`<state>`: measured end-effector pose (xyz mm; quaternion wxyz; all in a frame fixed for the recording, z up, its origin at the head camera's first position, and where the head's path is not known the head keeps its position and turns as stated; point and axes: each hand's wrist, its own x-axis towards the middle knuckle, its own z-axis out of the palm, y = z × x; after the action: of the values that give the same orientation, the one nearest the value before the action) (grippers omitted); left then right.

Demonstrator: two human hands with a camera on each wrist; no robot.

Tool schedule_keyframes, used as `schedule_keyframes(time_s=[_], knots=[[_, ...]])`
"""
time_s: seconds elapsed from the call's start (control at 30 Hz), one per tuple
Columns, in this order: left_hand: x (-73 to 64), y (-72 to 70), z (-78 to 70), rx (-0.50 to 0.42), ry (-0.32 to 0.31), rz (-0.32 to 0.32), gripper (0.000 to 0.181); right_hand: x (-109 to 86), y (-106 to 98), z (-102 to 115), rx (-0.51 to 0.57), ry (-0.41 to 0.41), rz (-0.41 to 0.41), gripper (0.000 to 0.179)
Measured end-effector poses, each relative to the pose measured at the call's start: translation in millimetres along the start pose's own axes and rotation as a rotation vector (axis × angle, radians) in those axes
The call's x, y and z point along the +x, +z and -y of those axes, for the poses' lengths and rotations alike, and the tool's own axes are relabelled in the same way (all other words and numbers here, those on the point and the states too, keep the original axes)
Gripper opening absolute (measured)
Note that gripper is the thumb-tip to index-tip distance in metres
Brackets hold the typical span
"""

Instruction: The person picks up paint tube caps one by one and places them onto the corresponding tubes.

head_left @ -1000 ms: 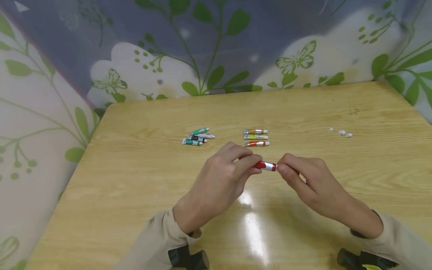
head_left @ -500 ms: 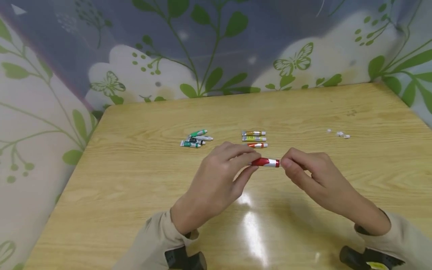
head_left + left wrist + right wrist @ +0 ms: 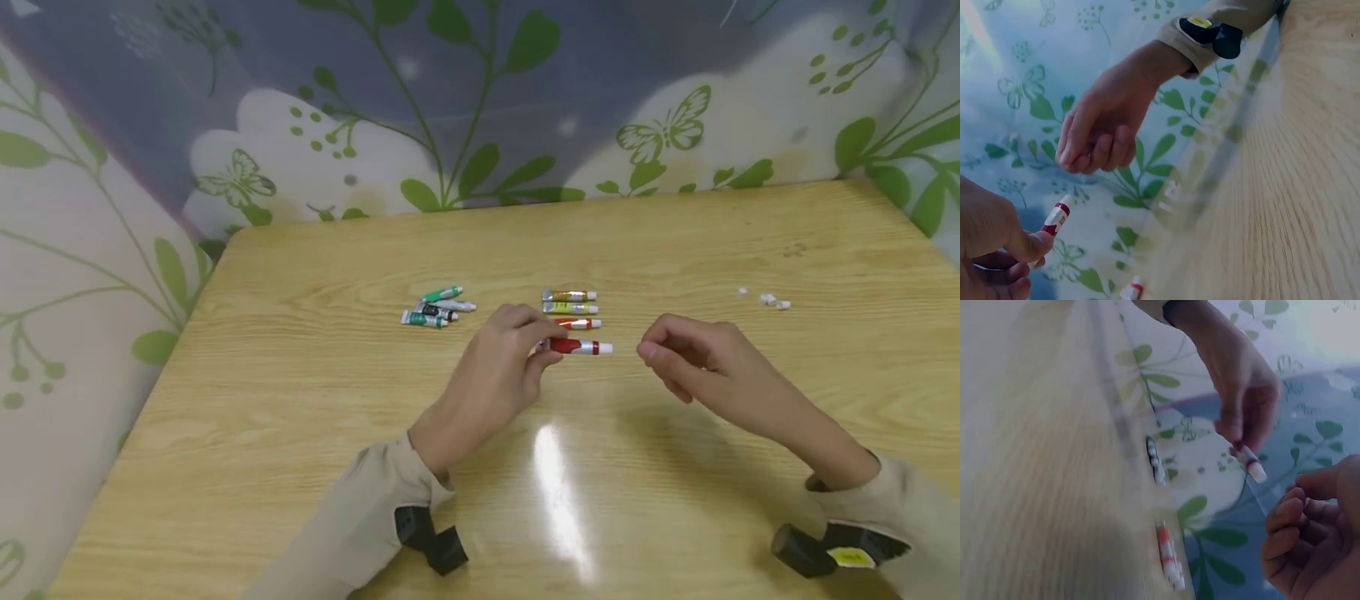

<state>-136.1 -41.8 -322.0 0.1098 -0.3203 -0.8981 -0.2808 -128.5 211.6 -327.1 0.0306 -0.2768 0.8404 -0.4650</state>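
Head view: left hand (image 3: 495, 371) pinching a red tube (image 3: 576, 347)

Both sleeves (image 3: 352, 508) are cut off below. The red tube's tail is mostly hidden in that grip, white cap (image 3: 606, 348) toward the right hand (image 3: 712, 371), which is curled; whether it holds anything, I cannot tell. Beyond, on the surface (image 3: 300, 400), lie an orange tube (image 3: 581, 323), its tail covered, then yellow (image 3: 568, 308) and brown tubes (image 3: 567, 296). Four tubes (image 3: 437, 312) overlap at left; white bits (image 3: 767, 299) at right are indistinct. Tube contents are hidden.

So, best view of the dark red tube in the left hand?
Head: most of the dark red tube shows side-on, up to its white tip. Left wrist: tip end visible, left hand covering much of the rest. Right wrist: mainly the tip, blurred.
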Motion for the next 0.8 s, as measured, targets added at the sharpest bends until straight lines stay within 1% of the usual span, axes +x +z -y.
schedule_keyframes(time_s=[0.1, 0.17, 0.33, 0.43, 0.53, 0.63, 0.7, 0.8], knots=[[3.2, 8.6, 9.1, 0.002, -0.052, 0.038, 0.015, 0.8, -14.7, -11.7, -0.02, 0.062, -0.017, 0.01], [5.4, 14.8, 15.1, 0.015, -0.077, 0.063, 0.016, 1.6, -25.2, -20.2, -0.058, 0.109, -0.036, 0.009], [12.5, 30.6, 27.6, 0.027, -0.118, 0.094, 0.018, 2.0, -51.4, -39.9, -0.219, 0.241, -0.085, 0.016], [16.6, 40.1, 32.5, 0.03, -0.141, 0.11, 0.018, 1.2, -65.9, -52.0, -0.321, 0.287, -0.114, 0.018], [19.8, 48.4, 35.6, 0.044, -0.162, 0.139, 0.018, 0.2, -77.1, -64.3, -0.392, 0.332, -0.125, 0.019], [21.4, 54.1, 37.9, 0.06, -0.185, 0.172, 0.019, -1.3, -84.7, -74.2, -0.431, 0.382, -0.114, 0.021], [21.6, 56.4, 39.4, 0.07, -0.198, 0.185, 0.02, -1.5, -88.4, -78.9, -0.453, 0.394, -0.1, 0.023], [22.0, 58.8, 41.5, 0.079, -0.198, 0.182, 0.02, -1.1, -91.8, -83.3, -0.486, 0.412, -0.1, 0.025]])
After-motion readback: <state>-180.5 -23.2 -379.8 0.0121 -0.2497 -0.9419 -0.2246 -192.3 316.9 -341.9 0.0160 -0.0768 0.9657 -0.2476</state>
